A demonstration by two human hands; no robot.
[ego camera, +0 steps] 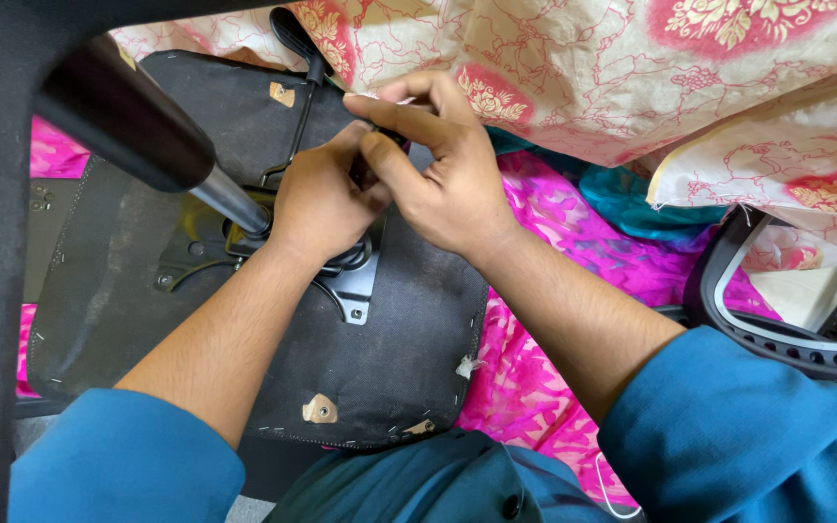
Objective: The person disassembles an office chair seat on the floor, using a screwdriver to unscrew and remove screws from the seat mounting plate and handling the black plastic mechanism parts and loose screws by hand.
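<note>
Two hands: we have both over the middle of the upturned black fabric-covered chair seat (244,320), fingers meeting at one spot.
Left hand (322,199): curled tight over the grey metal mechanism plate (358,281); what it grips is hidden under the fingers.
Right hand (438,165): thumb and forefinger pinched on a small dark part we cannot make out.
Seat underside: we see black cloth stapled along the edge, tan patches showing through tears near the corners, one white scrap at the right rim.
Gas cylinder (147,136): a thick black tube narrowing to a silver rod, just left of our left hand.
Seat position: lying on bright pink patterned cloth (535,378).
Nearby: black plastic chair base arm (777,329) well to the right.
</note>
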